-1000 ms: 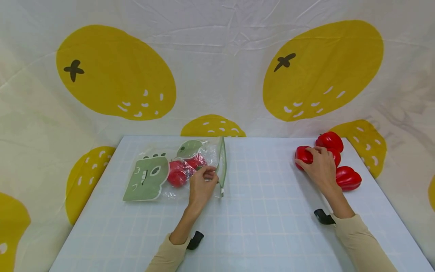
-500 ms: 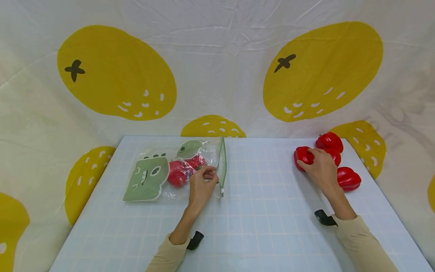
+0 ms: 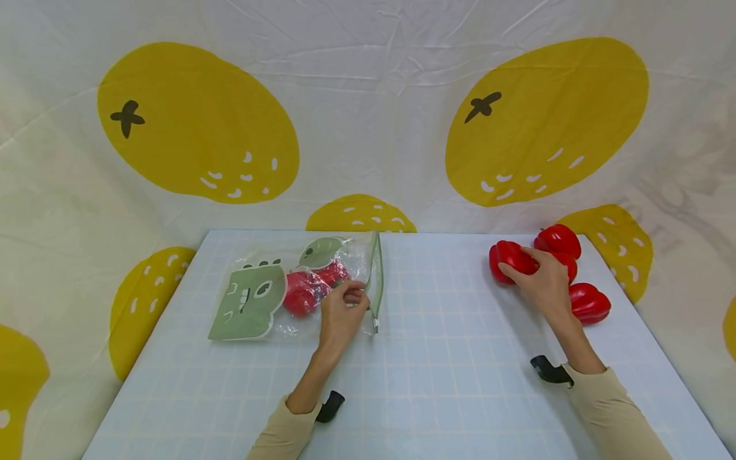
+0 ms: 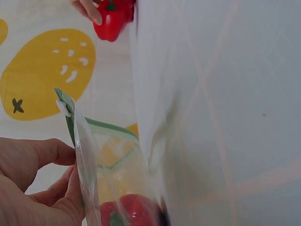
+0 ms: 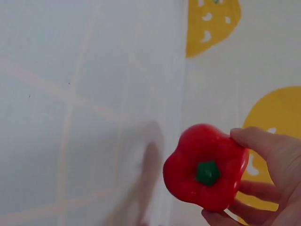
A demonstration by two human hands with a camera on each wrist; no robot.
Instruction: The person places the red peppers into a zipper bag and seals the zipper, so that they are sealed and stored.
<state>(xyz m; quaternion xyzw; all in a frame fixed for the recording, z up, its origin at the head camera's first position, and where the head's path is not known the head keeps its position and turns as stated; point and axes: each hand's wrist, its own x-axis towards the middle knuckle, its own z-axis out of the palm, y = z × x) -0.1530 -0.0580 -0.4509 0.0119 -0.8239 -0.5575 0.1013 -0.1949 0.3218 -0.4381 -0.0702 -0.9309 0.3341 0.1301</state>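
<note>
1. Head view: gridded table (image 3: 425, 390).
2. Clear printed bag (image 3: 247, 310) on the table's left, bagged peppers (image 3: 299, 296) inside, red.
3. Left hand (image 3: 342, 319) pinching the bag near its green-edged mouth (image 3: 376, 275); right hand (image 3: 546, 284) grasping a red pepper (image 3: 505, 259).
4. Pepper at right, near three loose peppers (image 3: 559, 239).

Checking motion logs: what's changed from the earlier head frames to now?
The red pepper at the right hand has shifted left and slightly up in the head view. That hand was already on it; no release seen. Unchanged: left hand pinching the bag near its green-edged end, and the other three peppers.
</note>
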